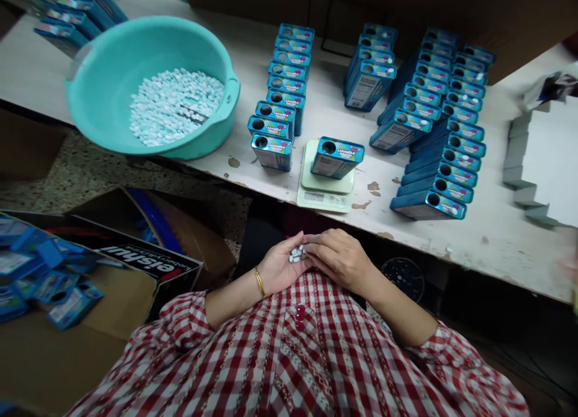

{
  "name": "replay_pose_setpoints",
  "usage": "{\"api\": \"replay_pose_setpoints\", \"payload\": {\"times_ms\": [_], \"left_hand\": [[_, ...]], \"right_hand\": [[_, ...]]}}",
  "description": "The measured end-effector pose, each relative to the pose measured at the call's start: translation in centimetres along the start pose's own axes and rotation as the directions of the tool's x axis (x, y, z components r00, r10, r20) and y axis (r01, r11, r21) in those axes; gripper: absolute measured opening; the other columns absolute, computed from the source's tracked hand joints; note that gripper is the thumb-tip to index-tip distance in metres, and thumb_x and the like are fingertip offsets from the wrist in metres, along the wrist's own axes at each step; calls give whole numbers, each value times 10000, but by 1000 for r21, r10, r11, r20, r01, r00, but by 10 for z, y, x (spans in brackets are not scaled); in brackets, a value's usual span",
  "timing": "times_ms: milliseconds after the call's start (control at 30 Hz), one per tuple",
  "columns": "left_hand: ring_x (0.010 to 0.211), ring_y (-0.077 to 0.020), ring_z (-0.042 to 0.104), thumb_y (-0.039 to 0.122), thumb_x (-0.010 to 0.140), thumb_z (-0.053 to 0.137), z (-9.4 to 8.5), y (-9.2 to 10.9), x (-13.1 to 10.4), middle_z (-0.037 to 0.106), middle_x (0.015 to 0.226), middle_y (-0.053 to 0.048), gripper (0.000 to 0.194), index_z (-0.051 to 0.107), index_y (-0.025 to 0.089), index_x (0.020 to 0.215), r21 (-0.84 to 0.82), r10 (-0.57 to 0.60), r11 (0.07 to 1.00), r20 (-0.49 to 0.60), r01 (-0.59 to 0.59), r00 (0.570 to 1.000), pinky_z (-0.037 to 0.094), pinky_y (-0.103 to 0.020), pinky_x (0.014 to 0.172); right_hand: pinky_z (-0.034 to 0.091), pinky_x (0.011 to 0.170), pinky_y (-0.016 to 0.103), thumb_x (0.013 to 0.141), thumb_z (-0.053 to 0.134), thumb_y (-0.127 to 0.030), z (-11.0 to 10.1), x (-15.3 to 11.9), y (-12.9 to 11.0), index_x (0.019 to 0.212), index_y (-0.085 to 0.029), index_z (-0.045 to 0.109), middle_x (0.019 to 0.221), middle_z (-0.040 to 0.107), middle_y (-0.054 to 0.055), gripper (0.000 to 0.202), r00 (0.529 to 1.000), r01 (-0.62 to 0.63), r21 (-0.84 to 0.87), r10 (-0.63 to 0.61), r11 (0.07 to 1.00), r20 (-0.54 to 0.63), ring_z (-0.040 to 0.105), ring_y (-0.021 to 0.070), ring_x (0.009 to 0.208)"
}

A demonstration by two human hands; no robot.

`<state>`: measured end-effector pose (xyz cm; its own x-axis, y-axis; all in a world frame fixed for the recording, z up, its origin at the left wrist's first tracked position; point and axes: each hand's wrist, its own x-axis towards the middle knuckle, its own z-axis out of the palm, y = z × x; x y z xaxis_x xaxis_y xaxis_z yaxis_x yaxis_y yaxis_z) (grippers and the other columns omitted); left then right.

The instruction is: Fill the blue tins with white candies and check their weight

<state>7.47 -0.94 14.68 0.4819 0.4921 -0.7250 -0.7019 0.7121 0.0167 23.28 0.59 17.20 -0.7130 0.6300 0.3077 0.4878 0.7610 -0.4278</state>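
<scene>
Several small white candies [296, 254] lie in the cupped palm of my left hand [282, 266], held low in front of my body. My right hand [341, 257] meets it from the right, its fingers bent together over the edge of the palm beside the candies; what its fingertips hold, if anything, is hidden. Just beyond my hands, a blue box [338, 157] with a round dark hole in its top stands on a pale green scale [325, 200] at the table's front edge.
A turquoise tub [214, 131] of white candies stands at the left of the table [246, 191]. Rows of blue boxes [271, 152] stand left of the scale, with more [427, 205] to the right. A cardboard carton [121, 302] with blue boxes is at the lower left.
</scene>
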Motion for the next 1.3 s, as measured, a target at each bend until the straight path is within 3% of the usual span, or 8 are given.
{"api": "replay_pose_setpoints", "payload": {"times_ms": [167,267,367,600,800,1033,1167,1300], "left_hand": [[593,-88,589,154,908,431,0,-2,-2,617,689,-58,259,635,69,773,85,22,996,-76,-16,997,474,-176,525],[607,-95,592,97,875,444,-3,-1,-2,622,730,-83,211,643,57,821,170,50,985,-100,-32,994,446,-159,491],[568,-77,559,51,846,448,-4,0,-2,605,715,-73,197,644,59,838,188,97,979,-102,-77,990,396,-137,446],[532,-52,511,28,821,476,-3,9,-1,568,691,-60,164,636,59,831,165,160,976,-120,-139,980,324,-102,403],[538,-41,505,29,817,499,-14,36,-7,564,717,-53,141,628,79,844,92,237,970,-154,-225,959,338,-100,411],[531,-42,505,36,841,473,-32,66,-12,568,717,-52,154,618,86,854,28,276,961,-209,-277,938,353,-106,406],[538,-41,506,32,847,462,-40,77,-12,568,723,-50,160,612,81,867,13,286,957,-202,-289,937,360,-108,412],[542,-42,503,31,854,444,-42,80,-9,566,724,-51,165,602,77,878,11,279,959,-210,-283,937,358,-107,410]], "right_hand": [[499,780,342,856,553,-233,-7,-6,14,1116,-175,591,1012,647,96,269,976,-112,15,113,994,-185,589,184,912],[487,864,400,853,546,-283,-18,-2,39,1214,-245,535,1119,592,99,363,842,-352,-10,312,936,-440,555,224,1034],[438,937,476,850,518,-398,-28,15,70,1318,-245,432,1279,488,123,500,764,-495,-31,418,869,-492,457,285,1184],[453,904,389,813,494,-229,-43,71,119,1252,-166,508,1114,574,117,444,891,-407,-105,369,907,-265,540,250,1040],[421,878,393,801,461,-246,-71,152,181,1217,-168,525,1154,552,135,428,760,-591,-201,456,781,-463,512,281,1063],[335,859,452,791,468,-203,-58,251,252,1169,-131,551,1137,573,189,394,705,-707,-318,592,632,-390,467,326,1056],[290,880,472,845,430,-245,-60,248,271,1228,-188,526,1260,528,154,399,726,-686,-387,606,616,-325,388,319,1136],[260,885,473,893,400,-308,-90,214,268,1196,-220,564,1269,506,118,356,791,-610,-507,509,610,-339,353,301,1143]]}}
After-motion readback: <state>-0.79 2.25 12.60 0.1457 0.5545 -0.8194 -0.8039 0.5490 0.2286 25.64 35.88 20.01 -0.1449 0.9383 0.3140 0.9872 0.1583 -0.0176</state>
